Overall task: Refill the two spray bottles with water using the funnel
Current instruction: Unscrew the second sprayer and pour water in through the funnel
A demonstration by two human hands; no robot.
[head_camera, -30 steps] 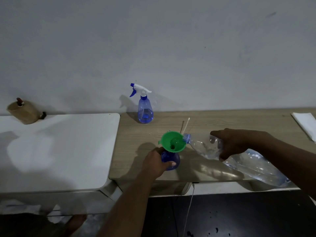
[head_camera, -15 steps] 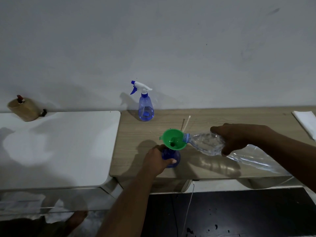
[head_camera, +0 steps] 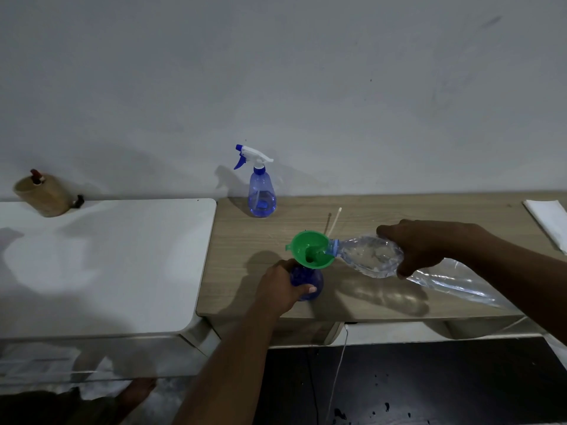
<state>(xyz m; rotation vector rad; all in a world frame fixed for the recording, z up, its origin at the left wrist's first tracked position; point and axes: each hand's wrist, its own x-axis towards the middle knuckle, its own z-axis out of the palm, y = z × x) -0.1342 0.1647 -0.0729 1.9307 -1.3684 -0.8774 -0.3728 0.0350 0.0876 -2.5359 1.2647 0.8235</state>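
A green funnel [head_camera: 310, 248] sits in the neck of an open blue spray bottle [head_camera: 308, 280] on the wooden desk [head_camera: 352, 302]. My left hand [head_camera: 280, 289] grips that bottle's body. My right hand [head_camera: 426, 245] holds a large clear water bottle [head_camera: 371, 256], tipped nearly flat with its blue-ringed mouth over the funnel's rim. A second blue spray bottle [head_camera: 260, 191], with its white and blue trigger head on, stands upright at the back of the desk by the wall. A thin white tube [head_camera: 335, 220] lies behind the funnel.
A white table [head_camera: 101, 265] adjoins the desk on the left, with a tan roll [head_camera: 43, 194] at its back edge. A folded white cloth [head_camera: 549, 222] lies at the desk's far right. A thin cable [head_camera: 337, 372] hangs below the desk's front edge.
The water bottle's rear end has risen, bringing the bottle closer to level while its mouth stays at the funnel. My left hand stays on the spray bottle.
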